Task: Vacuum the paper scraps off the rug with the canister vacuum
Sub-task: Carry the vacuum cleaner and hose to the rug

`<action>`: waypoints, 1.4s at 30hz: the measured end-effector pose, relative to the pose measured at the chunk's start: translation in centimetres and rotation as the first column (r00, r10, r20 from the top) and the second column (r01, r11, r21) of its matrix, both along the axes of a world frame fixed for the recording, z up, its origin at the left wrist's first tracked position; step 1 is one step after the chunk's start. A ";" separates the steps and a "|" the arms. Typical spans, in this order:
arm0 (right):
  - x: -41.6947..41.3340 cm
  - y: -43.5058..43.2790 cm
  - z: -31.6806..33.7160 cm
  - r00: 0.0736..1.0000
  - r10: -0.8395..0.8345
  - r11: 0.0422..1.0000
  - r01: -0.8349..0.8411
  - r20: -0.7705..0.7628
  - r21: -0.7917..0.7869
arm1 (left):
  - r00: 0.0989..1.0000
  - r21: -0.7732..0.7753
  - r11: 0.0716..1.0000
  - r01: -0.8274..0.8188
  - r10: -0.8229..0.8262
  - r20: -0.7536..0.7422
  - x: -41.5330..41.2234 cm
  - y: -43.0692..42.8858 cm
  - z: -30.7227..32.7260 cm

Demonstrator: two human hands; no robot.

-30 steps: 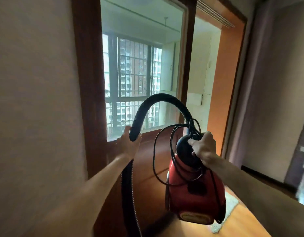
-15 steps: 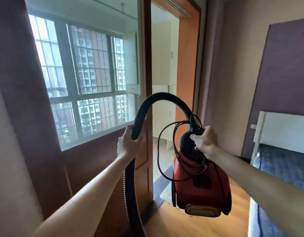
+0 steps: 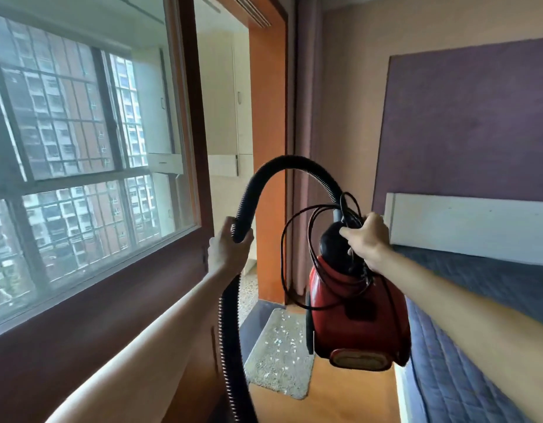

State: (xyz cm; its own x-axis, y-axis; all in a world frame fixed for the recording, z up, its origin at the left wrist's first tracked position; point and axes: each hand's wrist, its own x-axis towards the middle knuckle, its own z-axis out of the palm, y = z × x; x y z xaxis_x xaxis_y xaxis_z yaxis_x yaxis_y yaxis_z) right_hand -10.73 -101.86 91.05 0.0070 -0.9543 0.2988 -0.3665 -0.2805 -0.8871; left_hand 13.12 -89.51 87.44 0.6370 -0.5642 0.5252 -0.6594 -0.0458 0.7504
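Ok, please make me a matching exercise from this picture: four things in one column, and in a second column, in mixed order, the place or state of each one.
Things
1. red canister vacuum
2. black ribbed hose
3. pale grey rug
4. blue quilted bed cover

Places or states
A. lies on the wooden floor, strewn with white paper scraps
B. gripped by the left hand
C. at the right edge, next to the white headboard
D. held up in the air by the right hand

Pairs: 1-D; 2-B; 3-A; 4-C.
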 end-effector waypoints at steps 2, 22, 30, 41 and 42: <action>0.2 -1.4 0.1 0.999 -0.035 0.999 0.035 -0.013 -0.008 | 0.999 -0.018 0.999 0.037 -0.037 0.008 1.0 -2.4 -0.1; -2.8 -20.1 -3.7 0.978 -0.199 0.979 0.201 -0.053 0.019 | 0.971 -0.018 0.972 0.233 -0.233 -0.045 0.1 -25.8 -3.5; -4.4 -28.1 -4.0 0.987 -0.162 0.987 0.162 0.009 0.021 | 0.966 -0.033 0.966 0.257 -0.258 -0.030 -1.4 -35.0 -3.4; -4.4 -37.6 -6.1 0.980 -0.199 0.978 0.199 -0.007 0.059 | 0.952 0.006 0.954 0.301 -0.300 -0.057 -1.0 -46.4 -5.5; -4.3 -38.7 -6.4 0.978 -0.207 0.976 0.207 -0.004 0.068 | 0.949 0.001 0.951 0.308 -0.307 -0.063 -1.0 -47.5 -5.7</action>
